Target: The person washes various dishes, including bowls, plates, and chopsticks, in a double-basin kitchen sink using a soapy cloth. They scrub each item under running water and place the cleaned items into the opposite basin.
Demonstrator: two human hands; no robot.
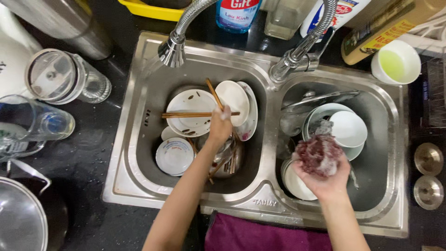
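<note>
Two basins: stainless steel sink (pixel 139 153), dirty white plates (pixel 190 111).
Left hand (pixel 219 126): grip closed on wooden chopsticks (pixel 214 94).
Right hand (pixel 325 179): grip clutching soapy maroon scrubber (pixel 318 153).

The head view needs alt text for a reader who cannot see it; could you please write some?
Seen from above, a person's left hand grips chopsticks over dirty white plates in the left basin of a steel double sink, while the right hand holds a soapy reddish scrubber over bowls in the right basin.
</note>
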